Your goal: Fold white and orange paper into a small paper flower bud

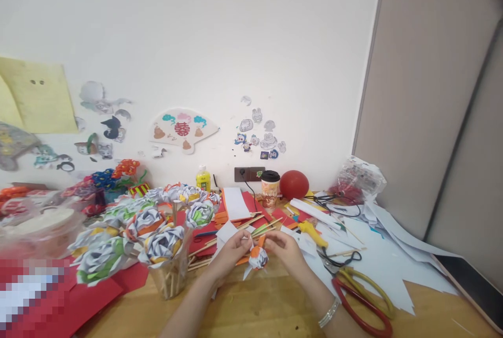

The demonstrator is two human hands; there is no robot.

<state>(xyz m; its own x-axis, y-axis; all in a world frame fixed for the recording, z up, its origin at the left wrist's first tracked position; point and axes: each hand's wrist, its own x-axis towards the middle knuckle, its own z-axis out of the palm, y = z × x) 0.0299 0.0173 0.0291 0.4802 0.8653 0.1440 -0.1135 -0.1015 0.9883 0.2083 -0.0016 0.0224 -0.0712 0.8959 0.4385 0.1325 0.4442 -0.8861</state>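
Pinching one paper flower (258,258), two hands, left (238,247) and right (281,246), nearly close their fingers.

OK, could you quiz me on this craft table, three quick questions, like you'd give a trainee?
1. What is between the fingers of the left hand and those of the right hand?
2. What is worn on the right forearm?
A) a wristwatch
B) a silvery bracelet
C) a red ribbon
3. True or false: the red round object by the wall is to the right of the lidded paper cup.

Key: 1. A small paper flower, white with orange. 2. B. 3. True.
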